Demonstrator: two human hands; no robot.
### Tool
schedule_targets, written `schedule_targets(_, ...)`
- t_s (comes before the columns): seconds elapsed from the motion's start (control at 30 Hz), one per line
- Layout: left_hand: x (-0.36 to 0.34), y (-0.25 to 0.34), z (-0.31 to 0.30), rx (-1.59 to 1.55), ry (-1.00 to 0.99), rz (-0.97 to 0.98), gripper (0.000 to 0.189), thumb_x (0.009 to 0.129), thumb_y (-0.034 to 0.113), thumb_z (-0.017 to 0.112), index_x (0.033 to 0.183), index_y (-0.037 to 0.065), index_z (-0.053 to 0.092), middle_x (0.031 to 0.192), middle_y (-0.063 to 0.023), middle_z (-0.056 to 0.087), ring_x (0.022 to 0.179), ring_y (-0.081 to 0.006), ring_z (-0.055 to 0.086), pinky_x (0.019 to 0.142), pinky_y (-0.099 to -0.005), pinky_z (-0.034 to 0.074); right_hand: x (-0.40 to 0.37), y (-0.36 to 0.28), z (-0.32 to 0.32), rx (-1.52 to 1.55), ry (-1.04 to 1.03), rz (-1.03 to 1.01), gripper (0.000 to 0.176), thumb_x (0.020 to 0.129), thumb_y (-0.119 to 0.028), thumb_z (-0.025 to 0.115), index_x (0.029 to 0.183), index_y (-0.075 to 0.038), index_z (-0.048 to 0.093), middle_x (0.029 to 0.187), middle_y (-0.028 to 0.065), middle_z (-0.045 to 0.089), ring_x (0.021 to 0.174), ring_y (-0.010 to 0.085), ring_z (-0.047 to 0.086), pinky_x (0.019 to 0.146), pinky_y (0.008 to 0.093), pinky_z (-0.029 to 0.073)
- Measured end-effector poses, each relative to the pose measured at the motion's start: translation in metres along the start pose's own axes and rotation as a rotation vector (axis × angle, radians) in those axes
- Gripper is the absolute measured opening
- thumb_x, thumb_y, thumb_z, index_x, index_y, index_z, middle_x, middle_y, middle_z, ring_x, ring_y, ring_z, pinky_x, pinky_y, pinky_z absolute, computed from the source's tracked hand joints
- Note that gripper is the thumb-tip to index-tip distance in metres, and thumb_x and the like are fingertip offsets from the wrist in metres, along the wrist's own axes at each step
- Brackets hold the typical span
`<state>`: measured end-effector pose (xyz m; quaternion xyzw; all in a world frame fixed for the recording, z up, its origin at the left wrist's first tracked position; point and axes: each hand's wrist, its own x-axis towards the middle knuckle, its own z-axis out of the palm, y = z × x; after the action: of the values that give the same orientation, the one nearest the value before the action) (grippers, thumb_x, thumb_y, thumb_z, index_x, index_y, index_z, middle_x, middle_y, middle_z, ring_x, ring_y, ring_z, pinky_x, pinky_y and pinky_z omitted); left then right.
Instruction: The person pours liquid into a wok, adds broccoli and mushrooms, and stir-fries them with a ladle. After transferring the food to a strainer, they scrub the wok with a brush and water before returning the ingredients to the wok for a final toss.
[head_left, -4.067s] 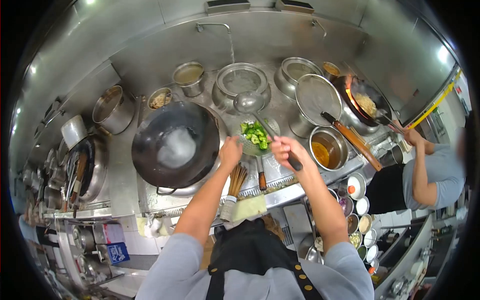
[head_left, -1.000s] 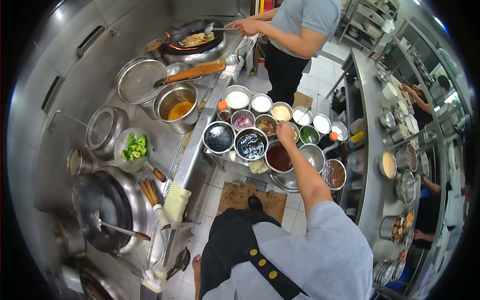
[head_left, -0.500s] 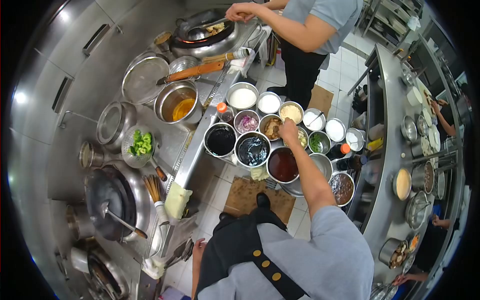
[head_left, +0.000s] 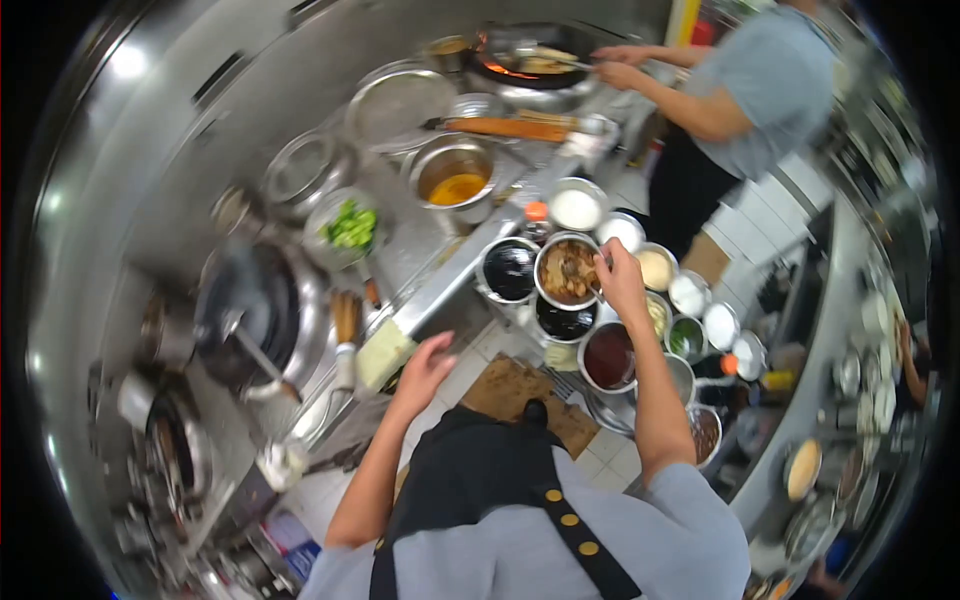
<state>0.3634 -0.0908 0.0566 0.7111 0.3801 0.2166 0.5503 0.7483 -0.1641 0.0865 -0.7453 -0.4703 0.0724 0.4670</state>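
Note:
My right hand grips the near-right rim of a metal bowl of brown food pieces. The bowl is lifted over its neighbours and covers part of a container of dark sauce. Another dark sauce container stands to its left, and a pot of reddish-brown sauce sits below my right wrist. My left hand is in the air beside the counter edge, fingers apart and holding nothing; it is nearest to a pale folded cloth.
A wok with a ladle is at left, with a strainer of green vegetables above it. A pot of yellow liquid stands behind. A co-worker handles a flaming wok. Bowls of white powder and chopped greens are at right.
My right hand has taken the bowl of brown pieces out of the cluster and moved it left. My left hand has risen from my side. The camera view has shifted.

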Motion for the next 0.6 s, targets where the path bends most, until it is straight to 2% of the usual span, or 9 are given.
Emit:
schedule_targets(0.07, 0.021, 0.039, 0.001, -0.133, 0.006, -0.072, 0.042, 0.095, 0.027, 0.058, 0.133, 0.012, 0.05, 0.124, -0.0096, 0.056, 0.101, -0.0174, 0.061, 0.076, -0.0299, 0.053, -0.001, -0.042, 0.031, 0.015, -0.111, -0.217, 0.017, 0.083, -0.01, 0.064, 0.086, -0.001, 0.05, 0.073, 0.0187, 0.059, 0.066, 0.0359, 0.057, 0.06, 0.0426, 0.043)
schedule_targets(0.1, 0.028, 0.055, -0.003, -0.163, 0.008, -0.109, 0.04, 0.096, 0.03, 0.056, 0.132, 0.012, 0.051, 0.124, -0.0086, 0.056, 0.098, -0.0171, 0.062, 0.076, -0.0301, 0.053, -0.001, -0.067, 0.043, 0.031, -0.235, -0.212, 0.016, 0.084, -0.009, 0.064, 0.086, -0.001, 0.05, 0.074, 0.0204, 0.058, 0.07, 0.0391, 0.056, 0.062, 0.0439, 0.043)
schedule_targets(0.2, 0.032, 0.062, -0.025, 0.144, 0.155, -0.173, 0.027, 0.09, 0.029, 0.061, 0.102, 0.005, 0.055, 0.088, -0.0146, 0.063, 0.076, -0.0213, 0.063, 0.064, -0.0361, 0.05, -0.003, -0.117, 0.09, 0.144, -0.478, -0.253, 0.018, 0.083, -0.009, 0.065, 0.085, 0.0, 0.049, 0.073, 0.0218, 0.058, 0.072, 0.0423, 0.056, 0.063, 0.0454, 0.042)
schedule_targets(0.23, 0.028, 0.053, -0.037, 0.142, 0.182, -0.18, 0.027, 0.09, 0.029, 0.061, 0.102, 0.005, 0.055, 0.088, -0.0146, 0.063, 0.076, -0.0213, 0.063, 0.064, -0.0361, 0.05, -0.003, -0.128, 0.109, 0.163, -0.506, -0.297, 0.018, 0.083, -0.01, 0.065, 0.085, 0.0, 0.05, 0.073, 0.0222, 0.058, 0.073, 0.0421, 0.057, 0.063, 0.0458, 0.043)
schedule_targets(0.3, 0.023, 0.036, -0.056, 0.259, 0.384, -0.057, 0.023, 0.087, 0.023, 0.061, 0.089, 0.003, 0.05, 0.07, -0.0172, 0.057, 0.064, -0.028, 0.061, 0.061, -0.0416, 0.047, 0.002, -0.156, 0.134, 0.166, -0.57, -0.345, 0.02, 0.086, -0.016, 0.065, 0.089, -0.001, 0.052, 0.078, 0.0217, 0.059, 0.078, 0.0422, 0.059, 0.066, 0.0471, 0.045)
schedule_targets(0.33, 0.017, 0.043, -0.065, 0.258, 0.426, -0.154, 0.02, 0.086, 0.018, 0.059, 0.086, 0.002, 0.047, 0.07, -0.0194, 0.056, 0.063, -0.0322, 0.062, 0.06, -0.0428, 0.047, 0.002, -0.17, 0.142, 0.158, -0.575, -0.34, 0.02, 0.086, -0.016, 0.065, 0.089, -0.001, 0.052, 0.078, 0.0217, 0.059, 0.078, 0.0422, 0.059, 0.066, 0.0471, 0.045)
schedule_targets(0.43, 0.019, 0.026, -0.1, 0.234, 0.588, -0.131, 0.022, 0.087, 0.016, 0.058, 0.081, 0.001, 0.044, 0.077, -0.02, 0.057, 0.064, -0.0322, 0.064, 0.056, -0.0409, 0.049, 0.004, -0.215, 0.164, 0.084, -0.333, -0.487, 0.022, 0.089, -0.026, 0.062, 0.094, -0.005, 0.055, 0.089, 0.0182, 0.063, 0.077, 0.0422, 0.06, 0.067, 0.0481, 0.048)
schedule_targets(0.53, 0.027, 0.013, -0.138, 0.0, 0.667, -0.167, 0.024, 0.09, 0.013, 0.057, 0.077, 0.0, 0.041, 0.081, -0.0161, 0.054, 0.063, -0.0269, 0.063, 0.049, -0.0372, 0.053, -0.003, -0.24, 0.194, 0.052, -0.464, -0.453, 0.021, 0.089, -0.025, 0.062, 0.093, -0.005, 0.055, 0.086, 0.0177, 0.063, 0.075, 0.0414, 0.061, 0.064, 0.0483, 0.048)
schedule_targets(0.6, 0.036, 0.002, -0.159, -0.074, 0.819, -0.02, 0.025, 0.09, 0.011, 0.058, 0.076, -0.001, 0.041, 0.088, -0.0136, 0.047, 0.065, -0.0233, 0.062, 0.048, -0.0328, 0.057, -0.005, -0.256, 0.226, 0.081, -0.476, -0.451, 0.02, 0.089, -0.023, 0.063, 0.092, -0.005, 0.055, 0.083, 0.0175, 0.065, 0.075, 0.0412, 0.062, 0.063, 0.0487, 0.048)
